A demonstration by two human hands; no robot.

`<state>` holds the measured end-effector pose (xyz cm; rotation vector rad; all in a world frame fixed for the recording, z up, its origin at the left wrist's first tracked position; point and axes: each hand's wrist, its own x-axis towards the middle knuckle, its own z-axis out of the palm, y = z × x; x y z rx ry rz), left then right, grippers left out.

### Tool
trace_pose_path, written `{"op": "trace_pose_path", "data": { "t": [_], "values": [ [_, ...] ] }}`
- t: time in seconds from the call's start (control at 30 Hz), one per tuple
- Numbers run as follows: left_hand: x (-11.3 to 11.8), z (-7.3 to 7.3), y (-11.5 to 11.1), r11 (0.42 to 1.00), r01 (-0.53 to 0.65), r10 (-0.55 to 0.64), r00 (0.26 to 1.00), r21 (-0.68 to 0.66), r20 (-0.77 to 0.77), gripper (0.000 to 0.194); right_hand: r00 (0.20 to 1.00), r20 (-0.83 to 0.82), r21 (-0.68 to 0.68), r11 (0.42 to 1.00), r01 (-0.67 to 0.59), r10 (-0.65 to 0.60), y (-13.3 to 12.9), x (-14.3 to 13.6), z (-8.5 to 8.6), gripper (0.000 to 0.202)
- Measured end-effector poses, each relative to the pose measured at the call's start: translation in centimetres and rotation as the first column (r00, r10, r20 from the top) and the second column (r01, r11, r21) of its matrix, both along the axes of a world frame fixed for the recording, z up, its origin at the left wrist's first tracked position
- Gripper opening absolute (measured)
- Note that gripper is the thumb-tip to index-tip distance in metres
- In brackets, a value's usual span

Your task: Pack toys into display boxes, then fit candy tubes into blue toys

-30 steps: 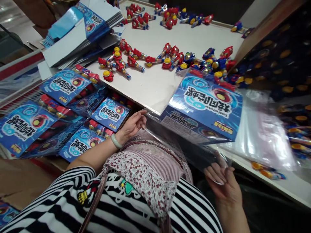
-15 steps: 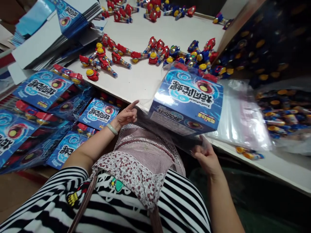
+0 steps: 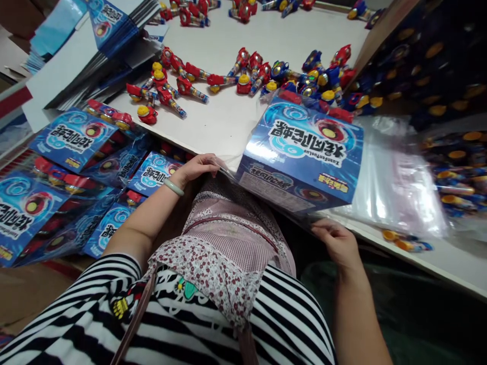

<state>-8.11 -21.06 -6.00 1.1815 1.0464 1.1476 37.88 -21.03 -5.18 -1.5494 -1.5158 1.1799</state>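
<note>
In front of me, at the table's edge, lies a blue printed toy box [image 3: 304, 147] with red toys showing at its far side. A clear plastic bag [image 3: 233, 167] is around the box, its loose end toward my apron. My left hand [image 3: 198, 170] pinches the bag's edge at the box's left corner. At the near right corner my right hand [image 3: 337, 241] is closed, thumb against fingers, on the thin film of the same bag, which is hard to see there.
Bagged blue boxes [image 3: 76, 137] are stacked at left, below flat printed cartons [image 3: 114, 25]. Red and blue spinner toys [image 3: 190, 91] lie across the white table [image 3: 216, 119]. Clear bags [image 3: 395, 182] lie right of the box, near a bin of toys [image 3: 418, 66].
My left hand's pointing index finger has folded into a pinch on the bag's edge. My right hand has shifted right and its fingers have closed. The view has shifted slightly.
</note>
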Motion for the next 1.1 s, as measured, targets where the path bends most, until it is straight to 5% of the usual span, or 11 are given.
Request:
{"op": "trace_pose_path", "data": {
  "t": [0.33,0.53,0.73,0.93,1.1],
  "values": [
    [0.7,-1.2,-0.7,0.994,-0.105,0.105,0.973,-0.012,0.204,0.022,0.994,-0.006,-0.005,0.994,-0.111,0.111,-0.4,0.1,0.4,0.023],
    [1.3,-1.1,-0.8,0.992,-0.121,0.127,0.941,-0.037,0.313,0.021,0.997,-0.077,-0.014,1.000,0.000,-0.001,-0.7,0.2,-0.6,0.034],
    [1.9,-1.3,-0.4,0.989,-0.100,0.134,0.915,-0.108,0.381,0.032,0.993,-0.113,-0.008,1.000,-0.019,0.018,-0.7,0.3,-0.9,0.035],
    [2.3,0.1,0.3,0.974,-0.218,0.220,0.975,-0.054,0.034,0.028,0.989,0.118,0.107,0.989,-0.103,0.090,-0.2,0.8,-0.1,0.023],
    [3.6,1.1,3.1,0.970,-0.239,0.238,0.931,0.031,-0.276,0.027,0.952,0.305,0.340,0.931,-0.135,0.027,3.0,0.1,-0.4,0.014]
  ]
}}
